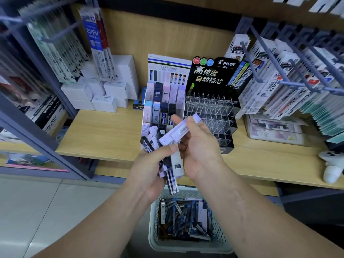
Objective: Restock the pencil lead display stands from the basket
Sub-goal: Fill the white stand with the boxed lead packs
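My left hand [149,170] grips a fanned bunch of lead cases [172,164], white, lilac and dark blue, in front of the shelf. My right hand [197,146] pinches one lilac lead case [183,130] lying across the top of that bunch. Behind them stands the white display stand [162,101], with several lead cases upright in its tiered slots. To its right is the black Pilot stand [210,112], whose clear compartments look mostly bare. A grey perforated basket [188,246] holding several lead cases sits on the floor under my forearms.
The wooden shelf [104,135] carries stacked white boxes [100,94] at the left. Refill packs hang on hooks at upper left [61,51] and right [290,81]. A clear tray [273,131] and a white object [331,164] lie at the right. Grey floor tiles [46,211] show lower left.
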Motion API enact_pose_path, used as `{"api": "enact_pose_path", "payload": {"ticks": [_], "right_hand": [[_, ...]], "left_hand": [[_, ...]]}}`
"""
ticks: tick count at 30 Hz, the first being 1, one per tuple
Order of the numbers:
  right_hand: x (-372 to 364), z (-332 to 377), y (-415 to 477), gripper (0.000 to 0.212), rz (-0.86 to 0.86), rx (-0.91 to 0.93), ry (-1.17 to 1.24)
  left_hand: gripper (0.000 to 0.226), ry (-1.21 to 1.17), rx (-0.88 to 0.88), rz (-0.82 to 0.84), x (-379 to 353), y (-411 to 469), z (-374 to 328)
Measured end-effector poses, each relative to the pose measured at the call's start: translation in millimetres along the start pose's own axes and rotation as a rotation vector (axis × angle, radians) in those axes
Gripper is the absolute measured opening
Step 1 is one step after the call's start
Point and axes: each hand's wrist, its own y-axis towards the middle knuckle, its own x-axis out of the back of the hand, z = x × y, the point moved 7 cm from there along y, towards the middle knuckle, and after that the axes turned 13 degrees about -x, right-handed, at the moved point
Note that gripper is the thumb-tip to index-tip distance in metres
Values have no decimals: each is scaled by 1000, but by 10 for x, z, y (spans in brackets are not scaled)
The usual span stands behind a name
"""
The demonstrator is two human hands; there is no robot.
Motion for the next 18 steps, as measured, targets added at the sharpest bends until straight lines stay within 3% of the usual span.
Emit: {"api": "enact_pose_path", "payload": {"ticks": [13,18], "right_hand": [[36,20,-34,12,-47,109,-154],[85,18,-11,13,-116,141,-246]], "left_hand": [[56,-62,19,-88,94,70,16],[31,-59,15,-170,175,92,-18]]}}
